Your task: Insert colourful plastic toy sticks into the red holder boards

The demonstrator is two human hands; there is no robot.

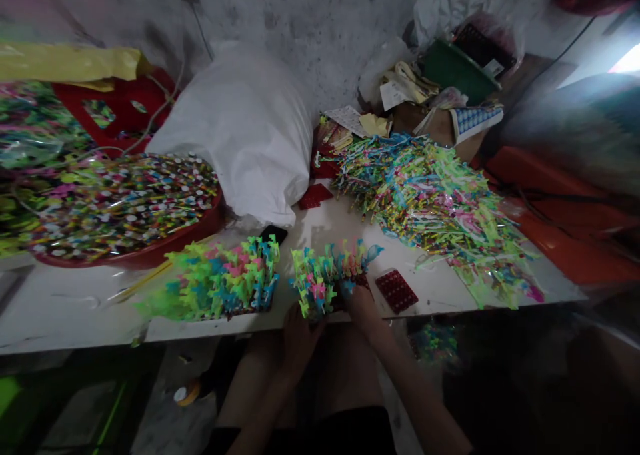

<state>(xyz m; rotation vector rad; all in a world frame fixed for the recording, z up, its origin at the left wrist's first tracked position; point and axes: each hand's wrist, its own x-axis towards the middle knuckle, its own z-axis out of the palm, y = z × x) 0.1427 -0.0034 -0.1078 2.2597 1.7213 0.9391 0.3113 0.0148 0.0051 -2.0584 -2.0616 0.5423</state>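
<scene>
My left hand (301,330) is at the table's front edge, against the near side of a cluster of small upright plastic pieces (316,283) in green, blue and pink. Its fingers are partly hidden and dim. Over a dark red tray with holes (361,280), my right hand (361,304) has its fingers drawn together at a small blue plastic piece (349,286). The pieces stand in rows on the tray. A second dark red holed tray (397,290) lies to the right of my right hand. To the left is a bigger block of similar upright pieces (225,275).
A red basin (200,225) heaped with small colourful parts stands on the left. Behind is a large white sack (250,122). A heap of long colourful plastic pieces (435,202) covers the right side of the white table (65,308). A dark phone-like object (275,233) lies before the sack.
</scene>
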